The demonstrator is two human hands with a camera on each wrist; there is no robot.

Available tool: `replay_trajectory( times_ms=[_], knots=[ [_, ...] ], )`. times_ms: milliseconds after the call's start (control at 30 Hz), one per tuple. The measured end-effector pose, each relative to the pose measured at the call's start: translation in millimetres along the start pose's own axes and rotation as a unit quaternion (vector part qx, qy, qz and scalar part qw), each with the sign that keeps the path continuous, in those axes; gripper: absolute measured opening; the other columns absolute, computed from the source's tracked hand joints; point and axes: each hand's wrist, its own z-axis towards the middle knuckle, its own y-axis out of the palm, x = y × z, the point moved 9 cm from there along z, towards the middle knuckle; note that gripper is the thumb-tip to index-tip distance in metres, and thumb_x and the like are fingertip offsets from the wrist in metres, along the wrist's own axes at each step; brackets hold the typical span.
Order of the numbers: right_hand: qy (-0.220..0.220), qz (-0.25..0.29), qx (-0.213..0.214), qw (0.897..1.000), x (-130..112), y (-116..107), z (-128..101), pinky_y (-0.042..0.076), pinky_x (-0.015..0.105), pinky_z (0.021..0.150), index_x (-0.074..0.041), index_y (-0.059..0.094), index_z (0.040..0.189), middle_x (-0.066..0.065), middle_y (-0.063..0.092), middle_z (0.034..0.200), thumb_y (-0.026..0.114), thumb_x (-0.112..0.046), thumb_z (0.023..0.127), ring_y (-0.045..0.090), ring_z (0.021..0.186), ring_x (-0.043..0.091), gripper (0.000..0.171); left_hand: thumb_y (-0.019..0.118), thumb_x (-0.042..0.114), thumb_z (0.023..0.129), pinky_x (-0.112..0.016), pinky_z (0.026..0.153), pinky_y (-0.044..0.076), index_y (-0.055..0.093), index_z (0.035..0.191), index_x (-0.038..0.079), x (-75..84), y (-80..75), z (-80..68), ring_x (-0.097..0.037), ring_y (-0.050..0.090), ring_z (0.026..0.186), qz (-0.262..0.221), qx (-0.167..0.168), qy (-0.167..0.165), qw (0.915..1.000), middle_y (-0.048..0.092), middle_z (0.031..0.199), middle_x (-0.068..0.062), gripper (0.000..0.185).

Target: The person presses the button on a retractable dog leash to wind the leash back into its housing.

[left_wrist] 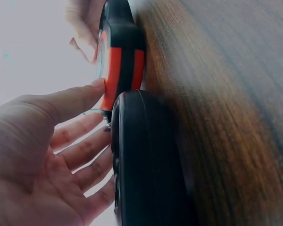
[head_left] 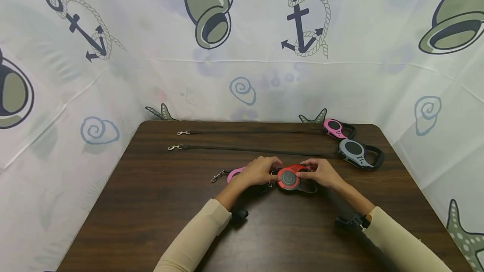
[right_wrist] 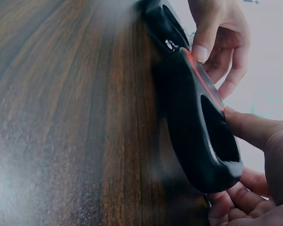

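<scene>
A red retractable dog leash [head_left: 289,179] with a round grey button and black loop handle lies on the table between my two hands. My left hand [head_left: 261,172] holds its left end, the thumb on the red casing in the left wrist view and the other fingers reaching along the far side. From the right, my right hand [head_left: 320,173] grips it with the thumb on the face and fingers at the far edge. A pink leash [head_left: 234,173] lies partly hidden under my left hand, its black handle [left_wrist: 151,160] close beside the red casing. A small metal clip [right_wrist: 171,45] shows between them.
Behind, a grey leash [head_left: 353,151] and another pink leash [head_left: 333,127] lie at the right, their black straps stretched left to metal clips [head_left: 175,147]. The dark wooden table [head_left: 151,221] meets a patterned cloth backdrop [head_left: 211,79].
</scene>
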Motion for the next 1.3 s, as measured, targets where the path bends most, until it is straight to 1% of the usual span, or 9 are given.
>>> replay_trajectory(
  times_ms=[167, 300, 533, 667, 833, 1000, 1100, 1233, 1300],
  knots=[
    [-0.02, -0.047, 0.022, 0.998, -0.9, -2.5, -0.6, 0.052, 0.029, 0.072, 0.002, 0.076, 0.118, 0.008, 0.073, 0.095, 0.088, -0.031, 0.088, 0.064, 0.082, 0.016, 0.045, 0.083, 0.029, 0.095, -0.034, 0.087, 0.055, 0.068, 0.135, 0.014, -2.1, 2.5, -1.1, -0.014, 0.069, 0.103, -0.002, -0.01, -0.005, 0.9999, 0.076, 0.123, -0.001, 0.046],
    [-0.023, -0.069, 0.034, 0.997, -3.6, -4.5, -2.4, 0.051, 0.028, 0.07, -0.002, 0.078, 0.116, 0.006, 0.073, 0.094, 0.089, -0.035, 0.087, 0.063, 0.081, 0.016, 0.045, 0.083, 0.03, 0.095, -0.033, 0.085, 0.055, 0.068, 0.135, 0.015, -2.2, 1.4, 0.2, -0.013, 0.068, 0.101, 0.003, -0.01, -0.009, 0.9999, 0.076, 0.122, 0.0, 0.046],
    [-0.017, -0.08, 0.037, 0.996, -6.6, -5.2, -5.2, 0.048, 0.027, 0.068, -0.003, 0.074, 0.123, 0.005, 0.068, 0.095, 0.089, -0.036, 0.087, 0.059, 0.08, 0.017, 0.051, 0.082, 0.031, 0.096, -0.036, 0.091, 0.056, 0.067, 0.137, 0.015, 0.4, -1.5, -1.4, -0.015, 0.07, 0.108, 0.013, -0.008, -0.007, 0.9999, 0.076, 0.125, 0.0, 0.046],
    [-0.023, -0.085, 0.044, 0.995, -5.1, -8.4, -7.7, 0.047, 0.028, 0.069, -0.005, 0.074, 0.123, 0.004, 0.069, 0.096, 0.088, -0.038, 0.088, 0.06, 0.081, 0.017, 0.05, 0.081, 0.031, 0.097, -0.037, 0.095, 0.056, 0.067, 0.136, 0.015, -0.6, -3.4, -2.8, -0.015, 0.07, 0.113, 0.0, 0.004, 0.001, 1.0, 0.076, 0.126, 0.0, 0.045],
    [-0.048, -0.086, 0.055, 0.994, -3.8, -17.0, -11.2, 0.051, 0.029, 0.074, -0.005, 0.074, 0.124, 0.005, 0.072, 0.099, 0.086, -0.037, 0.091, 0.064, 0.086, 0.017, 0.048, 0.08, 0.029, 0.098, -0.037, 0.096, 0.056, 0.066, 0.137, 0.013, -5.8, -8.4, -6.7, -0.015, 0.071, 0.115, -0.031, 0.023, 0.016, 0.9991, 0.076, 0.126, -0.002, 0.045],
    [-0.079, -0.078, 0.059, 0.992, -2.1, -27.7, -13.5, 0.057, 0.027, 0.08, -0.003, 0.071, 0.129, 0.009, 0.075, 0.107, 0.085, -0.034, 0.092, 0.07, 0.095, 0.021, 0.049, 0.077, 0.027, 0.1, -0.039, 0.098, 0.056, 0.062, 0.142, 0.012, -14.2, -16.6, -12.7, -0.019, 0.071, 0.118, -0.032, 0.033, 0.018, 0.9988, 0.074, 0.129, -0.004, 0.046],
    [-0.096, -0.082, 0.057, 0.99, 1.2, -33.1, -14.7, 0.059, 0.033, 0.085, -0.004, 0.07, 0.132, 0.01, 0.076, 0.112, 0.084, -0.033, 0.093, 0.072, 0.1, 0.025, 0.05, 0.075, 0.027, 0.102, -0.041, 0.1, 0.056, 0.06, 0.145, 0.011, -20.4, -20.0, -16.6, -0.02, 0.069, 0.122, -0.031, 0.038, 0.019, 0.9986, 0.073, 0.131, -0.003, 0.048],
    [-0.116, -0.103, 0.064, 0.986, 4.1, -42.5, -16.6, 0.057, 0.05, 0.093, -0.006, 0.069, 0.134, 0.012, 0.075, 0.119, 0.084, -0.032, 0.093, 0.071, 0.109, 0.03, 0.051, 0.074, 0.027, 0.102, -0.042, 0.102, 0.055, 0.061, 0.144, 0.009, -27.2, -27.1, -21.8, -0.021, 0.067, 0.124, -0.03, 0.055, 0.033, 0.9975, 0.073, 0.132, -0.003, 0.047],
    [-0.121, -0.11, 0.069, 0.984, 5.0, -48.1, -17.5, 0.055, 0.056, 0.096, -0.006, 0.069, 0.135, 0.013, 0.074, 0.122, 0.084, -0.032, 0.093, 0.069, 0.112, 0.032, 0.051, 0.074, 0.026, 0.102, -0.044, 0.102, 0.054, 0.061, 0.143, 0.008, -30.7, -32.4, -25.2, -0.022, 0.067, 0.124, -0.031, 0.067, 0.041, 0.9964, 0.073, 0.131, -0.005, 0.047]
  ],
)
